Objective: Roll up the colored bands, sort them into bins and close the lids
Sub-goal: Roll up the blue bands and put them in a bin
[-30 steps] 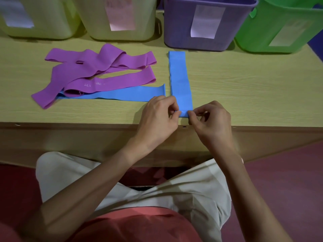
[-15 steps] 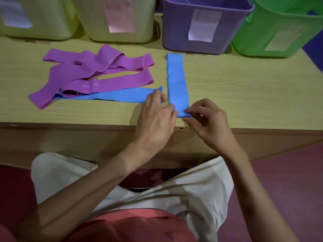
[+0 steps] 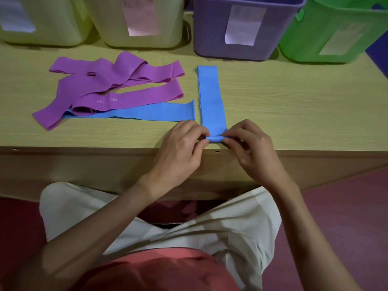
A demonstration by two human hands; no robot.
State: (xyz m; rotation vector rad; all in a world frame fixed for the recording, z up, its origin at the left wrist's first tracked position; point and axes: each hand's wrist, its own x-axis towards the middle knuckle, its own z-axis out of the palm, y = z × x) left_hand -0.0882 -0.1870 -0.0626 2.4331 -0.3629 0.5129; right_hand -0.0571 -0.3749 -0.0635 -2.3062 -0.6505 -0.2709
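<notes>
- a pale wood tabletop (image 3: 294, 106) fills the upper half of the frame, with two yellow bins (image 3: 134, 22), a purple bin (image 3: 243, 28) and a green bin (image 3: 336, 32) along its top edge.
- the left hand (image 3: 180, 152) and right hand (image 3: 254, 152) each pinch the small rolled near end of a blue band (image 3: 211, 97), centre frame.
- a second blue band (image 3: 147, 112) lies flat, left of centre.
- purple bands (image 3: 113, 80) lie tangled at upper left.

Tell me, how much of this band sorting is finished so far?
Barely begun. Nothing visibly rolled or binned yet. In hand: the left hand and right hand pinch the near end of the upright blue band, its first small turn formed. Left: the flat blue band, the purple bands, then binning them. The purple bin is open; no lids in view.
</notes>
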